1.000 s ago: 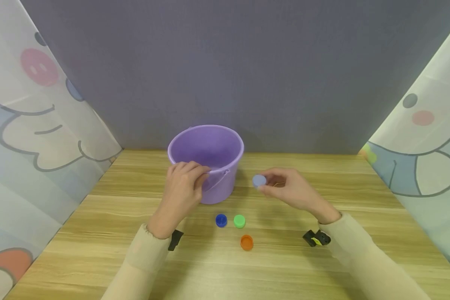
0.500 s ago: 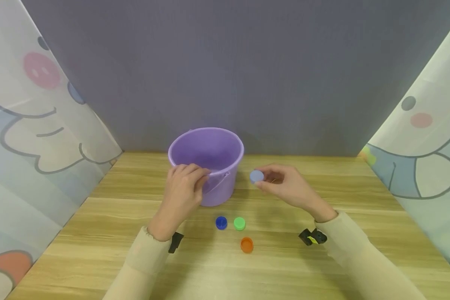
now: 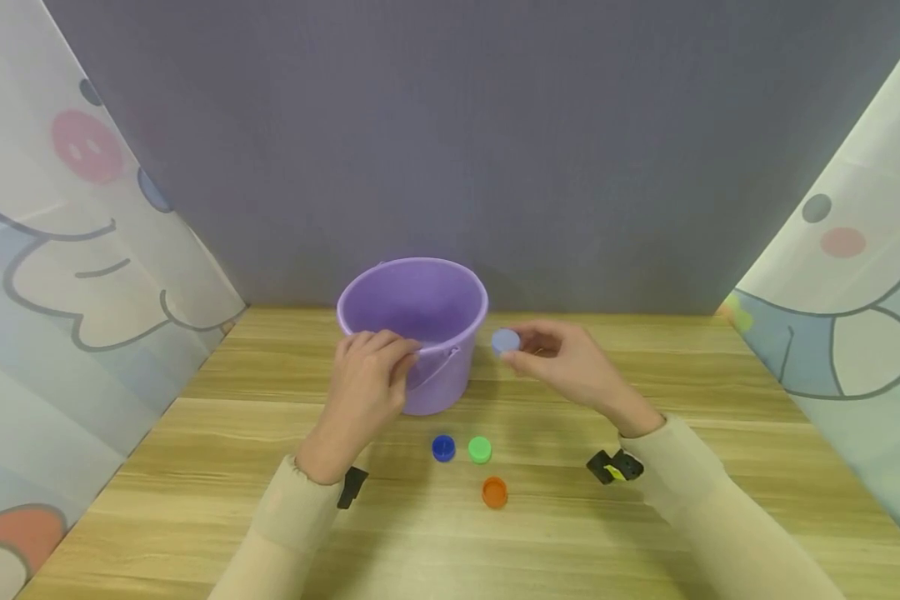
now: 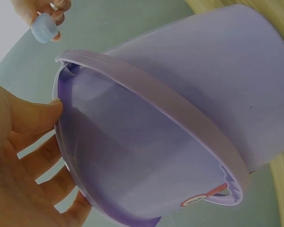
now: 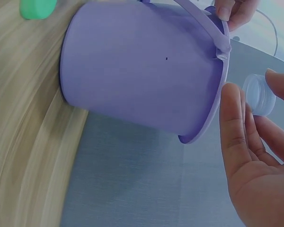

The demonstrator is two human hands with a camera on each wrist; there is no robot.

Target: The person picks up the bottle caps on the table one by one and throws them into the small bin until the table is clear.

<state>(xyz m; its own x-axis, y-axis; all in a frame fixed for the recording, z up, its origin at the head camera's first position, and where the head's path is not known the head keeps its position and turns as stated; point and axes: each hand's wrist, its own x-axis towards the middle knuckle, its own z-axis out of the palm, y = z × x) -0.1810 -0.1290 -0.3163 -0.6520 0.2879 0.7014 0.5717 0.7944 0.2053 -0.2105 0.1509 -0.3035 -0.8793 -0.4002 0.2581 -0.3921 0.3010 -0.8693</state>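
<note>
A purple bucket with a swing handle stands on the wooden table. My left hand grips the near-left part of its rim; in the left wrist view the thumb lies over the rim with the fingers along the outside. To the right of the bucket, my right hand pinches a light blue bottle cap in the air, apart from the bucket. The right wrist view shows this cap between thumb and fingers, its ribbed side visible.
On the table in front of the bucket lie a dark blue cap, a green cap and an orange cap. A grey panel rises behind, and cartoon-printed curtains hang at both sides.
My right hand has moved left and slightly away from me, bringing the light blue cap closer to the bucket. The left hand stays on the rim, and the loose caps lie as before.
</note>
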